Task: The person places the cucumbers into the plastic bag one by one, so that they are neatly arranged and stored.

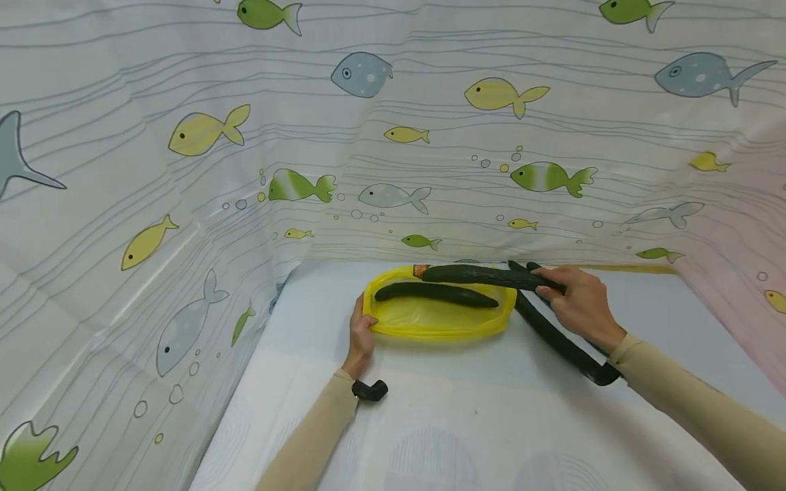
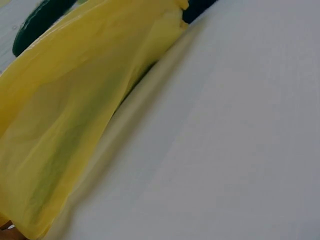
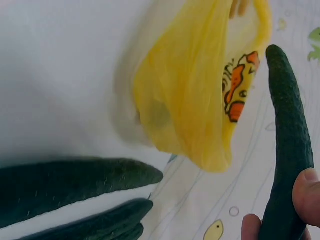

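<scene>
A yellow plastic bag (image 1: 442, 333) lies with its mouth spread wide, and one dark green cucumber (image 1: 436, 294) shows within it. My left hand (image 1: 361, 337) pinches the bag's left rim, thumb on the near side. Over the far rim, my right hand (image 1: 580, 300) grips another cucumber (image 3: 291, 125) by its right end; its free end points left, above the bag. Under and beside that hand lie more cucumbers (image 1: 559, 341), partly hidden by it. The left wrist view shows the bag's side (image 2: 75, 115), a long dark shape seen faintly through the plastic.
The white table surface (image 1: 430, 395) spreads in front of the bag. A fish-printed sheet (image 1: 393, 164) hangs behind and at both sides. In the right wrist view, loose cucumbers (image 3: 75, 185) lie close to the bag. A black device (image 1: 370, 391) is on the left wrist.
</scene>
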Tool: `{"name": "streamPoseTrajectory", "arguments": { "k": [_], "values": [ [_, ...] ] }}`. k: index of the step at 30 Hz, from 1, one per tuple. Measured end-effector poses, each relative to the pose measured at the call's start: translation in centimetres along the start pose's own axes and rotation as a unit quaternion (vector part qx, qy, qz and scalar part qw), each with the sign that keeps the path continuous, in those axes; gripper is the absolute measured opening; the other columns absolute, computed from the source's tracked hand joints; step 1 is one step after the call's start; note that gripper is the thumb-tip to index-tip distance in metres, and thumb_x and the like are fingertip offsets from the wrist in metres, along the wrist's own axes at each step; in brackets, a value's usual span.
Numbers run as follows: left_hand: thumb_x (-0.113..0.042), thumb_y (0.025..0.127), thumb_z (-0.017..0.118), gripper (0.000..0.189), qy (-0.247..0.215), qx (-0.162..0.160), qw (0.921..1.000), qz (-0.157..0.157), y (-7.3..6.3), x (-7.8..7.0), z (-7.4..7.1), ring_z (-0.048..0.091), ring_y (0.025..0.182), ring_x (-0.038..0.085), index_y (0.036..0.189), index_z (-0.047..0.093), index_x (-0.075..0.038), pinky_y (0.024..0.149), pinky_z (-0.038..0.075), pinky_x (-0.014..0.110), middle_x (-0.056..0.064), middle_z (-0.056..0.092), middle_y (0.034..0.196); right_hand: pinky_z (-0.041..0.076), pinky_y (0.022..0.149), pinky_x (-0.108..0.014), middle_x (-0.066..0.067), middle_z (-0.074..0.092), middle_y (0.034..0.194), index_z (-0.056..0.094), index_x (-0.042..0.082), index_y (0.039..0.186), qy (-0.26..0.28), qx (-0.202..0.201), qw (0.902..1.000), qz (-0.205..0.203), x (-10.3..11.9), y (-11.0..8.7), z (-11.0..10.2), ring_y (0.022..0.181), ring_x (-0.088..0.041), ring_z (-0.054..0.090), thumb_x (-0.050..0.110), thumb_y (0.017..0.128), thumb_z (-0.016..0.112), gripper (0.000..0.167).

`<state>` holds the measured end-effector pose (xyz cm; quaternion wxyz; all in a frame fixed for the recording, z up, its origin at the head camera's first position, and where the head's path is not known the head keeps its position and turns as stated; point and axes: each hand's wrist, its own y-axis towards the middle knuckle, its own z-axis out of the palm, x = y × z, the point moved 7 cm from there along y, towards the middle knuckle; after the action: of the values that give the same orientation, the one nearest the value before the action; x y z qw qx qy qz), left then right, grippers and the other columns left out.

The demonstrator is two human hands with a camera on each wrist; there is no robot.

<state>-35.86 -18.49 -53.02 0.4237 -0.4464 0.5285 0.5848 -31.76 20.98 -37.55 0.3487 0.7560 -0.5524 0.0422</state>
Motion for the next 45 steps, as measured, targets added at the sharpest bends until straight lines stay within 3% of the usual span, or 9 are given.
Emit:
{"name": "streamPoseTrajectory", "arguments": {
  "k": [9,14,25,38,41,45],
  "values": [
    [0.005,0.084,0.034,0.082,-0.007,-0.005,1.0000,-0.004,0.0,0.1,-0.1,0.025,0.161,0.030,0.165,0.030,0.000,0.132,0.017,0.051,0.017,0.033,0.172,0.041,0.057,-0.030,-0.019,0.074,0.103,0.078,0.000,0.124,0.010,0.022,0.9992,-0.032,2.1,1.0,3.1,0.067,-0.021,0.059,0.004,0.093,0.075,0.031],
    [0.004,0.084,0.034,0.082,-0.005,-0.006,0.9999,-0.008,0.1,0.4,0.0,0.024,0.162,0.030,0.166,0.030,-0.001,0.132,0.015,0.051,0.016,0.032,0.172,0.035,0.055,-0.030,-0.017,0.072,0.097,0.078,0.000,0.124,0.014,0.039,0.9988,-0.025,3.0,1.9,4.6,0.061,-0.018,0.050,0.006,0.094,0.075,0.031],
    [0.004,0.084,0.034,0.082,0.013,-0.004,0.9998,-0.014,0.1,0.5,0.0,0.028,0.159,0.031,0.165,0.032,-0.003,0.131,0.016,0.052,0.013,0.034,0.171,0.046,0.065,-0.042,-0.018,0.074,0.099,0.080,0.000,0.120,0.010,0.067,0.9968,-0.042,4.7,3.5,6.6,0.071,-0.027,0.062,0.008,0.095,0.075,0.027],
    [0.003,0.082,0.034,0.083,0.007,-0.007,0.9999,-0.004,0.2,0.2,-0.1,0.028,0.160,0.032,0.165,0.031,-0.002,0.131,0.017,0.053,0.015,0.034,0.171,0.052,0.072,-0.049,-0.019,0.076,0.106,0.080,0.004,0.123,-0.005,0.115,0.9932,-0.018,5.6,4.8,10.1,0.079,-0.031,0.066,0.011,0.096,0.072,0.028],
    [0.003,0.082,0.034,0.083,0.006,-0.009,0.9999,0.000,0.2,0.2,-0.1,0.029,0.159,0.033,0.165,0.031,-0.001,0.131,0.018,0.053,0.016,0.035,0.171,0.053,0.072,-0.047,-0.017,0.077,0.105,0.081,0.004,0.121,-0.002,0.120,0.9927,-0.016,5.5,5.0,11.0,0.078,-0.028,0.066,0.011,0.096,0.073,0.027],
    [0.003,0.083,0.034,0.083,0.014,-0.012,0.9998,-0.003,0.1,0.2,-0.1,0.028,0.160,0.032,0.165,0.030,-0.001,0.131,0.018,0.052,0.015,0.034,0.172,0.051,0.062,-0.039,-0.018,0.078,0.106,0.081,0.003,0.120,0.001,0.124,0.9921,-0.016,5.3,5.1,12.2,0.078,-0.028,0.067,0.010,0.095,0.073,0.027]
  ]
}}
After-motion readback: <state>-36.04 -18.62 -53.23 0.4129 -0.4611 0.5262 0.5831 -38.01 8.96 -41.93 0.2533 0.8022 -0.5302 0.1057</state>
